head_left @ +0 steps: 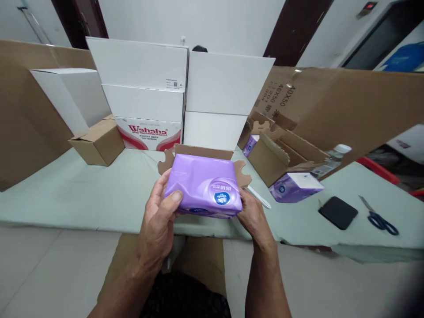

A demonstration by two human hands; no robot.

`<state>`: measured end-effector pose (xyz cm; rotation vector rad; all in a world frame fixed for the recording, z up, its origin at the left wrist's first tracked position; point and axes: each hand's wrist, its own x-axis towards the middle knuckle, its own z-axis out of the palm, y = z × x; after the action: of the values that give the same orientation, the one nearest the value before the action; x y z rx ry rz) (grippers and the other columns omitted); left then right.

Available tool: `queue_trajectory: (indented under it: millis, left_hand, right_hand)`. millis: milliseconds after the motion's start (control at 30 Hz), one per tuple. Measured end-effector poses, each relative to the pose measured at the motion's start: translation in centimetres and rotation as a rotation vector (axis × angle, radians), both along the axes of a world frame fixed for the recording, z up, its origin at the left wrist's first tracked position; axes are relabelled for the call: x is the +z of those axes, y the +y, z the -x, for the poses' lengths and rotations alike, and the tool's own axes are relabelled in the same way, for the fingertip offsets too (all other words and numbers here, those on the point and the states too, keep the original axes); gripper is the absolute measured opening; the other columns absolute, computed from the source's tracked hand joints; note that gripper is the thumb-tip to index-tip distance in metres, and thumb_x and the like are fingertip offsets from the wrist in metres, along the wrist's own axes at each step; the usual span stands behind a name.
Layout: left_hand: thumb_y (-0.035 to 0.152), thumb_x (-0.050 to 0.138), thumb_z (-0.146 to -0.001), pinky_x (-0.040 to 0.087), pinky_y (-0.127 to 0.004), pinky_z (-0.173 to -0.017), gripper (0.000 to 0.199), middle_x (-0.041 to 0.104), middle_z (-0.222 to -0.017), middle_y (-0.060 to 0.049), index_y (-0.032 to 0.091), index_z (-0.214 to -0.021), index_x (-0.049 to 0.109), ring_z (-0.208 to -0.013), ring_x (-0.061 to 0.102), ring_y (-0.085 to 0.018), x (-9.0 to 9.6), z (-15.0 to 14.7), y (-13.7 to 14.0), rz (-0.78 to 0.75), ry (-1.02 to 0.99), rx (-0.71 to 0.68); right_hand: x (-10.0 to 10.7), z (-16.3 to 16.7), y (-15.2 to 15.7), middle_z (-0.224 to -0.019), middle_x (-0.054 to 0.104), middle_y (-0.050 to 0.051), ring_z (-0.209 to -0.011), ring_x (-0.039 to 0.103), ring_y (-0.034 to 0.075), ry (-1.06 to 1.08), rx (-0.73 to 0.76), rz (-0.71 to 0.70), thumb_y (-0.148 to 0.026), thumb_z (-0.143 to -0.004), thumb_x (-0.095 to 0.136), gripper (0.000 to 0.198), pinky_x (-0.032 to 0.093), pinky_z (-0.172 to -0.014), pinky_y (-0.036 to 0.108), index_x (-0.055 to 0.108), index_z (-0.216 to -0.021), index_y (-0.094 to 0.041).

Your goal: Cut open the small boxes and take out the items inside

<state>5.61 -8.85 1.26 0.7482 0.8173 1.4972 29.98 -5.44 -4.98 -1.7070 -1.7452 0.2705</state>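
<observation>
Purple tissue pack (202, 181), squarely between left hand (160, 210) and right hand (254, 217), long axis spanning them! Left grips one end, thumb on top; right curls at the other, fingers hidden, hold unclear.

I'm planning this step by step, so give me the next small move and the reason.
Probably ease the purple pack down between the cardboard flaps: the left hand grips its left end, the right hand is at its right, and the flaps spread behind and beside it. The pack hides what lies between them.
</observation>
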Motion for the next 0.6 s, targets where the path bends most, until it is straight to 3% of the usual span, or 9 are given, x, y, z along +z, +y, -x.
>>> queue_trajectory:
  millis: [133, 267, 333, 500, 600]
  left_hand:
    - [0.038, 0.078, -0.079, 0.062, -0.035, -0.082, 0.059, 0.076, -0.113, -0.008, 0.021, -0.134, 0.066, -0.099, 0.074, -0.028, 0.2, 0.5, 0.0, -0.057, -0.029, 0.058]
    - [0.036, 0.075, -0.082, 0.064, -0.04, -0.088, 0.05, 0.078, -0.117, -0.005, 0.026, -0.13, 0.07, -0.113, 0.072, -0.032, 1.1, 1.3, -0.7, -0.094, -0.016, 0.146]
    - [0.038, 0.069, -0.087, 0.065, -0.046, -0.091, 0.045, 0.079, -0.119, -0.002, 0.031, -0.131, 0.07, -0.119, 0.07, -0.035, 1.6, 1.9, -1.2, -0.105, 0.0, 0.178]
    - [0.043, 0.056, -0.097, 0.065, -0.058, -0.09, 0.045, 0.081, -0.116, 0.005, 0.043, -0.141, 0.063, -0.119, 0.072, -0.038, 1.9, 2.7, -1.7, -0.189, 0.007, 0.172]
    - [0.043, 0.06, -0.094, 0.065, -0.058, -0.089, 0.049, 0.081, -0.117, 0.002, 0.04, -0.142, 0.063, -0.119, 0.071, -0.04, 1.6, 2.2, -1.3, -0.167, -0.025, 0.15]
  right_hand:
    - [-0.4, 0.4, 0.0, -0.111, 0.07, 0.011, -0.103, 0.067, 0.028, -0.043, -0.154, -0.084, -0.022, -0.079, 0.063, 0.028, 0.053, -0.087, 0.038, 0.082, -0.099, -0.025]
    - [-0.6, 0.4, -0.8, -0.088, 0.074, 0.006, -0.085, 0.067, 0.023, 0.053, -0.091, -0.14, -0.025, -0.086, 0.061, 0.02, 0.053, -0.081, 0.035, 0.081, -0.089, -0.025]
    - [-0.6, -0.3, -2.3, -0.087, 0.074, 0.007, -0.082, 0.067, 0.022, 0.088, -0.124, -0.228, -0.026, -0.087, 0.059, 0.022, 0.053, -0.079, 0.034, 0.081, -0.091, -0.024]
    - [-0.5, -4.1, -9.8, -0.083, 0.075, 0.005, -0.077, 0.066, 0.023, 0.065, -0.368, -0.422, -0.041, -0.09, 0.064, 0.023, 0.053, -0.072, 0.035, 0.081, -0.092, -0.025]
    - [-1.1, -7.4, -16.1, -0.082, 0.073, 0.006, -0.072, 0.062, 0.025, 0.003, -0.665, -0.512, -0.057, -0.087, 0.069, 0.034, 0.05, -0.068, 0.038, 0.08, -0.092, -0.025]
